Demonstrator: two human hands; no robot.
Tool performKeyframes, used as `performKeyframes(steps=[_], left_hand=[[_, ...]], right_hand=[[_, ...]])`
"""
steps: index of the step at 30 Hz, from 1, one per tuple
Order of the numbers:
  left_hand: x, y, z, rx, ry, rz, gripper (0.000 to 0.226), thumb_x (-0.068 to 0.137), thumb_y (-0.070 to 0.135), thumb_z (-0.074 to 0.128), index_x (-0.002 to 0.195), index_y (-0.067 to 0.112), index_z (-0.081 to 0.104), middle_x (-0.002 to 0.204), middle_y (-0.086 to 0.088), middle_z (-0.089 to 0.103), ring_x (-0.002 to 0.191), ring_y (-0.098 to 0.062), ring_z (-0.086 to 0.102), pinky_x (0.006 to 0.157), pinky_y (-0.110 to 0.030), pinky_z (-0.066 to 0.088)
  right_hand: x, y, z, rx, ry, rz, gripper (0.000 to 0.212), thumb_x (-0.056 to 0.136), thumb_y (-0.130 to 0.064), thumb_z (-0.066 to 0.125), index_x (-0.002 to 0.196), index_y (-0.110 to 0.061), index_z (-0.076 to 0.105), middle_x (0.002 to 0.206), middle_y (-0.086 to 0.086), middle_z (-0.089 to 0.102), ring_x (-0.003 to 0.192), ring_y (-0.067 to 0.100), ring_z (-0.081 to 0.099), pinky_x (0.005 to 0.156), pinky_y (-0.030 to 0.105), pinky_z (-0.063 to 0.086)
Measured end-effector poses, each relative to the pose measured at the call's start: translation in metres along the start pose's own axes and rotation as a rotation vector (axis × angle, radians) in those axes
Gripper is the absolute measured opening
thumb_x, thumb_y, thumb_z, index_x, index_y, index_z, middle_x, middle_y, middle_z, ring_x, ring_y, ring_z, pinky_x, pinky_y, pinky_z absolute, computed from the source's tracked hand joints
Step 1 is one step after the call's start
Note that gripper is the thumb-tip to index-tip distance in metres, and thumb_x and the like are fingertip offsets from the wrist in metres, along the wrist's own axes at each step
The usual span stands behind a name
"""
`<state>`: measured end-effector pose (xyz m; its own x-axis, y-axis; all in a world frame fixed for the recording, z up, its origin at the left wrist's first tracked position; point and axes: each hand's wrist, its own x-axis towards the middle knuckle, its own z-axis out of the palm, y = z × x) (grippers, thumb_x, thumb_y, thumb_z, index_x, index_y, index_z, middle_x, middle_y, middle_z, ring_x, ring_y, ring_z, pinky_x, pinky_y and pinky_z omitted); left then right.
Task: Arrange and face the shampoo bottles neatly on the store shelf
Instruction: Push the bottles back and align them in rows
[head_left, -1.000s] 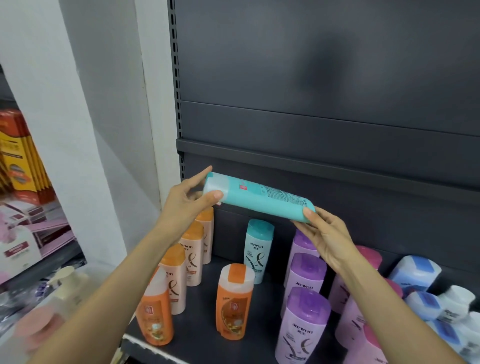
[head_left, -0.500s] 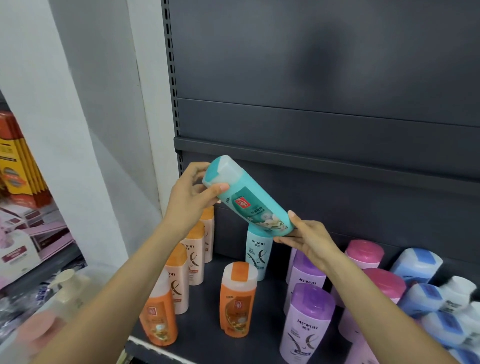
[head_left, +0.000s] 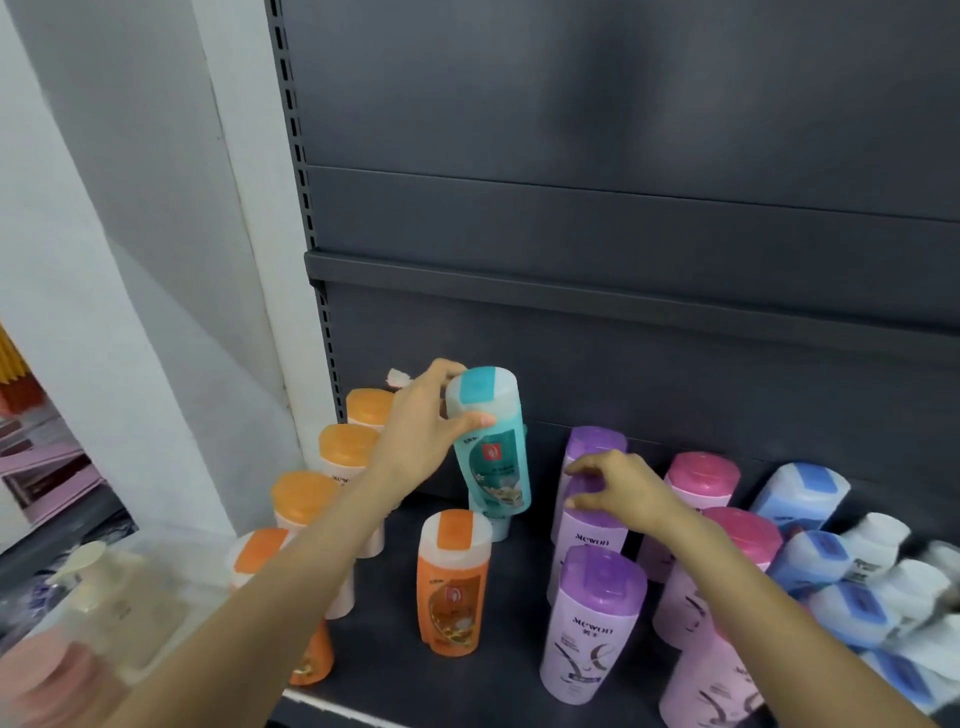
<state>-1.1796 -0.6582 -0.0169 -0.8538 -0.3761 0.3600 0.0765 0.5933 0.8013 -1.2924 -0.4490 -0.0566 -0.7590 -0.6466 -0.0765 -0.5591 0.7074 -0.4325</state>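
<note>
Teal bottle (head_left: 491, 447), orange bottles (head_left: 454, 582), lilac bottles (head_left: 592, 623), grey shelf (head_left: 395, 649).

a dark grey metal back panel (head_left: 623, 130) fills most of the view, crossed by flat seams and one raised rail (head_left: 571, 280). a slotted upright (head_left: 298, 156) runs down its left edge. beside it stands a white pillar (head_left: 228, 208), then a pale grey wall (head_left: 104, 234) with soft slanting shadows. the light is even and dim. at far left a neighbouring rack (head_left: 47, 478) shows pink and orange boxes, blurred. the dark shelf board (head_left: 384, 639) ends in a pale front lip.
</note>
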Motion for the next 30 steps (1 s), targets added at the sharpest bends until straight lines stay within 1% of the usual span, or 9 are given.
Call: performKeyframes(steps=[2,6,10,13,16,20,23,30], left_hand=[[0.002,-0.010,0.009,0.069,-0.060,-0.012,0.042,0.077,0.022,0.075,0.110,0.023,0.049,0.105,0.008,0.060,0.091,-0.006,0.059,0.070,-0.017,0.049],[0.003,-0.027,0.026,0.179,-0.160,-0.034,0.046,0.074,0.024,0.077,0.112,0.019,0.052,0.107,0.002,0.062,0.097,-0.014,0.059,0.079,-0.028,0.051],[0.003,-0.044,0.038,0.227,-0.215,-0.108,0.051,0.075,0.026,0.077,0.117,0.018,0.050,0.113,-0.002,0.062,0.100,-0.016,0.060,0.078,-0.026,0.049],[0.005,-0.052,0.044,0.244,-0.265,-0.147,0.055,0.072,0.026,0.079,0.118,0.018,0.050,0.112,-0.006,0.063,0.096,-0.019,0.061,0.081,-0.031,0.052],[0.007,-0.054,0.050,0.277,-0.306,-0.142,0.056,0.073,0.025,0.079,0.121,0.018,0.050,0.112,-0.007,0.063,0.094,-0.020,0.061,0.082,-0.032,0.053],[0.010,-0.057,0.052,0.298,-0.325,-0.157,0.059,0.076,0.022,0.076,0.127,0.017,0.046,0.120,-0.007,0.060,0.102,-0.021,0.060,0.084,-0.030,0.051],[0.011,-0.059,0.050,0.324,-0.348,-0.147,0.058,0.076,0.021,0.076,0.127,0.017,0.047,0.123,-0.008,0.059,0.105,-0.021,0.059,0.086,-0.030,0.051],[0.008,-0.066,0.047,0.325,-0.384,-0.155,0.054,0.075,0.022,0.077,0.122,0.017,0.050,0.117,-0.007,0.061,0.102,-0.021,0.059,0.088,-0.032,0.050]], right_hand=[[-0.001,0.001,0.001,-0.057,-0.016,0.005,0.050,0.081,-0.027,0.072,0.128,-0.016,0.058,0.129,0.000,0.060,0.120,0.016,0.052,0.091,0.014,0.033],[0.000,0.002,0.005,-0.105,0.010,0.012,0.049,0.082,-0.026,0.071,0.128,-0.017,0.057,0.129,0.001,0.060,0.119,0.018,0.053,0.087,0.016,0.035],[0.001,0.001,0.006,-0.126,0.013,0.011,0.048,0.081,-0.026,0.071,0.126,-0.017,0.059,0.127,0.001,0.061,0.117,0.020,0.054,0.093,0.022,0.038],[0.001,0.000,0.006,-0.130,0.021,0.017,0.047,0.081,-0.027,0.072,0.125,-0.018,0.060,0.126,0.002,0.062,0.115,0.020,0.055,0.093,0.025,0.040],[0.001,0.001,0.007,-0.125,0.019,0.027,0.046,0.080,-0.028,0.073,0.125,-0.019,0.061,0.125,0.002,0.062,0.115,0.021,0.055,0.093,0.026,0.041],[0.000,0.001,0.007,-0.106,0.022,0.044,0.047,0.081,-0.028,0.073,0.125,-0.021,0.060,0.126,0.002,0.061,0.114,0.021,0.054,0.092,0.026,0.041],[-0.001,0.001,0.007,-0.099,0.025,0.046,0.046,0.082,-0.027,0.072,0.126,-0.021,0.059,0.126,0.002,0.061,0.114,0.021,0.054,0.092,0.027,0.042],[-0.002,-0.001,0.009,-0.101,0.032,0.059,0.046,0.082,-0.026,0.071,0.127,-0.021,0.058,0.125,0.004,0.061,0.113,0.023,0.055,0.092,0.031,0.045]])
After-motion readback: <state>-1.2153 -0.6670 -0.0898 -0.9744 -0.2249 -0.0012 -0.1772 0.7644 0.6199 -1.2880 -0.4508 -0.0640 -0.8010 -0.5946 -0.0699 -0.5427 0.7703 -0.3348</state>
